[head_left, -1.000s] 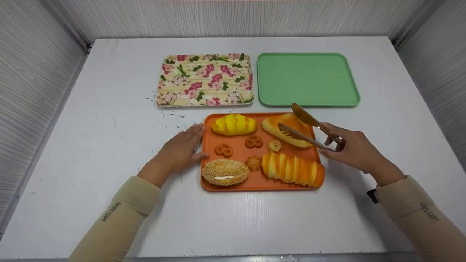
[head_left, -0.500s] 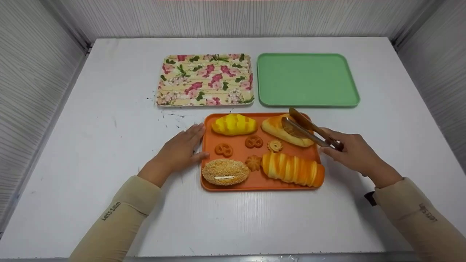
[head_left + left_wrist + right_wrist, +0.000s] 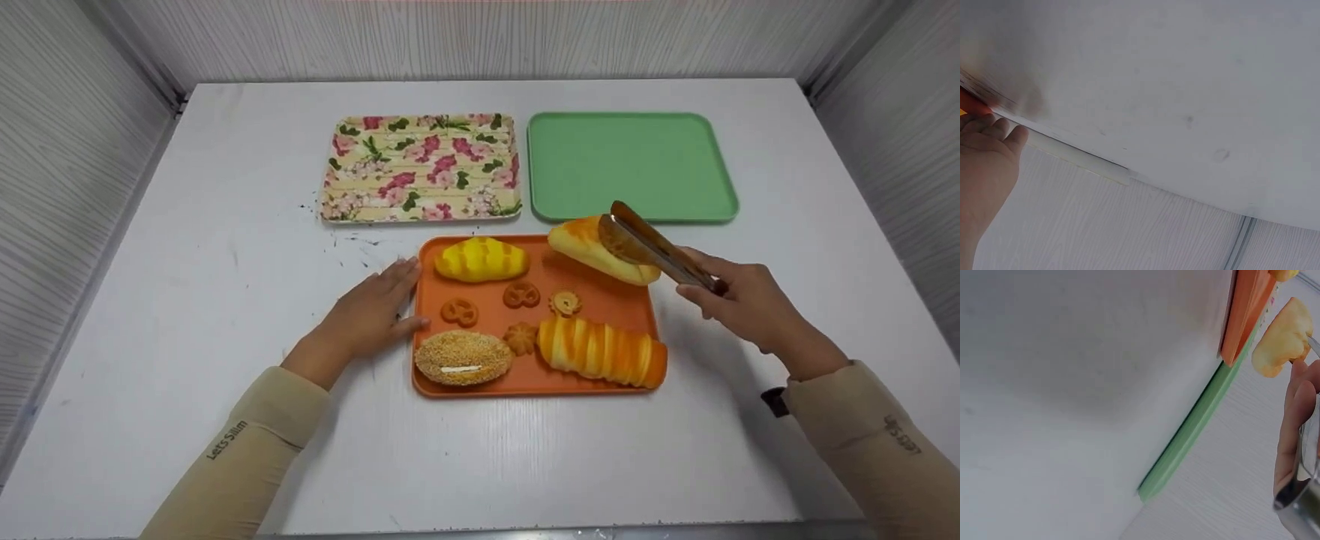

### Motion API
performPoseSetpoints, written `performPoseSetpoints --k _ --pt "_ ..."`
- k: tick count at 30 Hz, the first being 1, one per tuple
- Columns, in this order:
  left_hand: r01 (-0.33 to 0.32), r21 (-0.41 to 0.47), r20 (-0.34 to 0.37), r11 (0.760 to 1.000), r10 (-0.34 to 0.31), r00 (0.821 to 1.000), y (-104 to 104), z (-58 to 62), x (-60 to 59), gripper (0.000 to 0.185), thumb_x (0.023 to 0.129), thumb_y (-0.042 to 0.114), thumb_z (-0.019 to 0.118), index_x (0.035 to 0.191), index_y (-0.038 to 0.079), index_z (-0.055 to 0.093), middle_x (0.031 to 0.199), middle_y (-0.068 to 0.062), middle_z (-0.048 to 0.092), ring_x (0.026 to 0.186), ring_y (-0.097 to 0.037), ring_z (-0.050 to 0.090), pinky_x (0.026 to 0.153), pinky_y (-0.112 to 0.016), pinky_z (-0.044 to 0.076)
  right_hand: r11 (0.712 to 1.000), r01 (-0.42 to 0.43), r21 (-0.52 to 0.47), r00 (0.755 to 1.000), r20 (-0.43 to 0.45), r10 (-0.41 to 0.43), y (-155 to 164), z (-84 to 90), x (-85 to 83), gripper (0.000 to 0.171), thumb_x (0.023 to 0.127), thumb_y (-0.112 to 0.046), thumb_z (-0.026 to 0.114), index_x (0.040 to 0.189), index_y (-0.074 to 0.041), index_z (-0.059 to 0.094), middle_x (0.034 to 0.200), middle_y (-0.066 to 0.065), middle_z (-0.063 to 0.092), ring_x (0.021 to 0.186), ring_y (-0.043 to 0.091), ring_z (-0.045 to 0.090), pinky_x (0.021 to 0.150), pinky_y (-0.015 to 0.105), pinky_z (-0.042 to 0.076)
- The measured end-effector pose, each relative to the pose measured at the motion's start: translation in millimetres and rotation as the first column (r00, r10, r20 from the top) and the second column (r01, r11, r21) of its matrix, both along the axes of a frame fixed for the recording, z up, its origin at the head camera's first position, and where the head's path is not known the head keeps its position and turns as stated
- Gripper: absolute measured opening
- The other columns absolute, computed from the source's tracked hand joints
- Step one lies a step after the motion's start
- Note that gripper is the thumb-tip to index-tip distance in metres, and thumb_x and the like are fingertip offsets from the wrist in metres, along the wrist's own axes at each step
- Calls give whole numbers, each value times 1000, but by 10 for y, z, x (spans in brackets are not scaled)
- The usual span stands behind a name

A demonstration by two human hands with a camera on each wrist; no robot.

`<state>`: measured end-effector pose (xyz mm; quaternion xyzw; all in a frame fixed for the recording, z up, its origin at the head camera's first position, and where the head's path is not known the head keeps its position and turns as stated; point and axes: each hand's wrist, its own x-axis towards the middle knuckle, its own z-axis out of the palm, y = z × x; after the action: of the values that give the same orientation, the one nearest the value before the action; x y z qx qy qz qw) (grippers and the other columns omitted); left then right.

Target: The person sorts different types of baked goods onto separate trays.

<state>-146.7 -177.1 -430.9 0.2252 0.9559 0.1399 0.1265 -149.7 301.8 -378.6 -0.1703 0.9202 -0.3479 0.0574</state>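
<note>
Your right hand (image 3: 739, 300) has its fingers curled round the handle end of the long metal tongs (image 3: 656, 245), squeezing the two blades together on the oblong golden-brown bread loaf with a pale underside (image 3: 596, 250). You grip far back on the handles, so the blades reach in over the tray while your hand stays off to its right side. The loaf hangs clear of the surface at the far right corner of the flat orange plastic tray (image 3: 600, 300), tilted, its far end reaching toward the near edge of the plain green tray (image 3: 630, 161); the right wrist view shows it in the air beside the orange tray's edge.

Your left hand (image 3: 367, 311) lies flat and relaxed on the white table (image 3: 187, 262), fingers straight, fingertips against the orange tray's left rim and holding nothing, which I judge keeps the tray from sliding while you lift.

The loaf looks soft and smooth, glossy orange-brown on top and cream beneath, pinched near its right end. On the orange tray sit a yellow scored bun (image 3: 481, 259), a sesame-covered oval roll (image 3: 463, 357), a striped orange-and-white long loaf (image 3: 602, 351) and four small biscuits (image 3: 521, 294). The floral-patterned tray (image 3: 424, 166) lies left of the green one
</note>
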Motion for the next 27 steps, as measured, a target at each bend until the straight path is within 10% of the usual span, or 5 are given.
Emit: performPoseSetpoints --k 22,27 --pt "-2 -15 -6 1000 2 1000 0 -5 -4 83 95 54 46 153 8 11 158 -9 11 144 -25 10 114 -43 14 983 169 70 984 -68 -164 112 157 -723 59 93 -43 58 146 -20 43 70 12 62 56 17 54 49 27 40" --pt "0 -10 -8 1000 -1 1000 -5 2 -2 83 95 54 46 153 7 11 158 -9 11 144 -24 9 114 -43 13 976 200 82 979 -49 -196 211 133 -879 65 94 -45 55 148 -17 36 96 23 64 60 15 59 53 25 43"
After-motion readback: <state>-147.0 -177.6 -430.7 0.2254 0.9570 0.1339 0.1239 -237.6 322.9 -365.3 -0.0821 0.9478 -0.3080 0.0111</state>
